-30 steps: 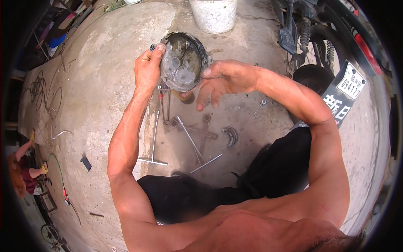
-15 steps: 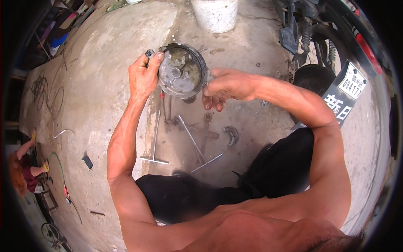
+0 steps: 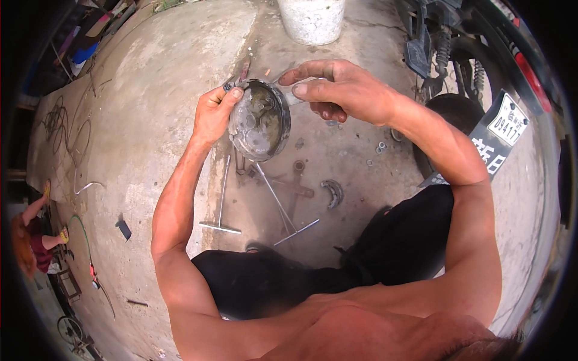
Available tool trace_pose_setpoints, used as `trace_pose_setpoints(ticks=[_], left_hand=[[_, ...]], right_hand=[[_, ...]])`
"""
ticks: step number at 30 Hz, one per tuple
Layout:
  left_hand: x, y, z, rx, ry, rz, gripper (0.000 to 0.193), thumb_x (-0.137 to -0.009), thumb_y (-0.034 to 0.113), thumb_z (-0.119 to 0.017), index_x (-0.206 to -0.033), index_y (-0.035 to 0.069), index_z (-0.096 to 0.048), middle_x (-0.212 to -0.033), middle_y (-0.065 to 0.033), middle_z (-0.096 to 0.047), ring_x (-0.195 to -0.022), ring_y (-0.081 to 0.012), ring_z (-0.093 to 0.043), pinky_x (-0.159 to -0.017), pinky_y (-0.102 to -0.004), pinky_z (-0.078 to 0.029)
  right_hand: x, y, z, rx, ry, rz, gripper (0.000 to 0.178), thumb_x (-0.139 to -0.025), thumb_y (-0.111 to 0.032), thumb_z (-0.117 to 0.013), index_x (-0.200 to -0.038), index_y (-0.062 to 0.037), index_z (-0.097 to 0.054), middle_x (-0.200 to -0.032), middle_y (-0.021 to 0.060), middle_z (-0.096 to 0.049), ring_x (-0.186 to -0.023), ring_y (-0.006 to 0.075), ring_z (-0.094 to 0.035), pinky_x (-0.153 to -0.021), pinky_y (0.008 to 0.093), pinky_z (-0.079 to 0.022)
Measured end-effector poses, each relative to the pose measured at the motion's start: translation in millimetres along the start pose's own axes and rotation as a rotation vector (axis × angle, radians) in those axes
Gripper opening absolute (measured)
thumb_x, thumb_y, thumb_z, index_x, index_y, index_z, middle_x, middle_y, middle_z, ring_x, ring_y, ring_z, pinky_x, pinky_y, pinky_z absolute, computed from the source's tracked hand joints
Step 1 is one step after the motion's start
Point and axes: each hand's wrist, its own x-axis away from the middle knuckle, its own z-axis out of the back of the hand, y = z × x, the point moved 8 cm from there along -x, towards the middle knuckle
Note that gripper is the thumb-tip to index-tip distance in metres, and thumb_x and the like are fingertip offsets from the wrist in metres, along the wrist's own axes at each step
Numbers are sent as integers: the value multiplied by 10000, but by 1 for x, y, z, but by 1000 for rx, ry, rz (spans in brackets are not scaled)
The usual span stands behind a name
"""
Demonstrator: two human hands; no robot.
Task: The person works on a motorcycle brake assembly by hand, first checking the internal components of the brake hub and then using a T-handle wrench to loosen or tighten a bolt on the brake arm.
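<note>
My left hand is closed on the left edge of a round, dished metal drum brake plate, thumb on its face. The plate is held up tilted, its greasy grey inside and raised centre showing. Close to its upper right rim is my right hand, index finger and thumb stretched toward the rim, the other fingers curled. A pale flat piece shows between that finger and thumb; its kind I cannot make out. Below on the concrete lie a curved brake shoe and T-handle wrenches.
A whitish bucket stands at the far side. To the right is a two-wheeler with its rear wheel and plate toward me. Several rings and a hammer-like tool lie on the floor. Another person is at far left.
The brake plate has come slightly nearer and turned more edge-on. My right hand has moved up and right from the plate's side, uncovering the pale flat piece.
</note>
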Motion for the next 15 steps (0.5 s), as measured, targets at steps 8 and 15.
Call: trace_pose_setpoints(ticks=[8, 15], left_hand=[[24, -41, -83, 590, -476, 379, 288, -986, 321, -631, -858, 64, -641, -657, 30, -559, -586, -89, -500, -537, -278, -407], [78, -4, -167, 1182, -919, 672, 454, -929, 466, -553, -789, 35, -536, -555, -23, -432, -474, -144, -369, -466, -305, -262]], right_hand=[[-4, -17, 23, 80, 136, 187, 588, -942, -603, -600, -1048, -39, -727, -733, 0, -604, -685, 70, -583, -585, 226, -488], [-17, -8, 37, 188, 187, 224, 613, -905, -627, -647, -1030, -32, -727, -742, 0, -603, -720, 83, -597, -659, 251, -506]])
